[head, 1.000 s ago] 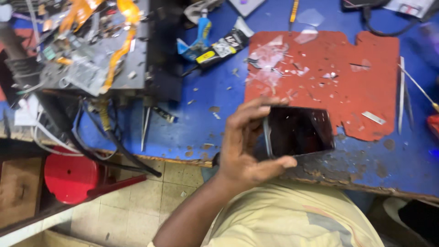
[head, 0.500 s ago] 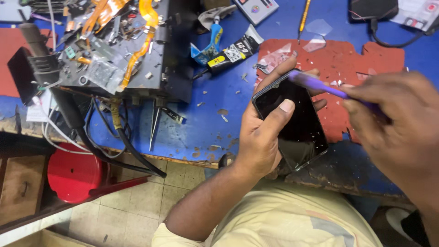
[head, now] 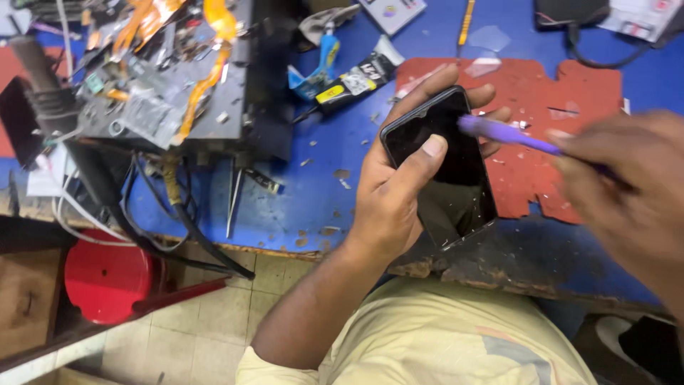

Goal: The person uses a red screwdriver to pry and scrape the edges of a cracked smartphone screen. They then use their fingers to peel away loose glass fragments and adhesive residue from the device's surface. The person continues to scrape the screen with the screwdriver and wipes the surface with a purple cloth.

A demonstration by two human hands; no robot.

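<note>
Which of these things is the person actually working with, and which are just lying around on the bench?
In use:
left hand
black phone
right hand
purple tool

Lying about:
red mat
tweezers
glue tube
red stool

We're holding a black phone (head: 440,167) screen-up, tilted over the bench edge, glass dark and glossy, while a purple tool (head: 507,133) is touching its upper right edge.
</note>
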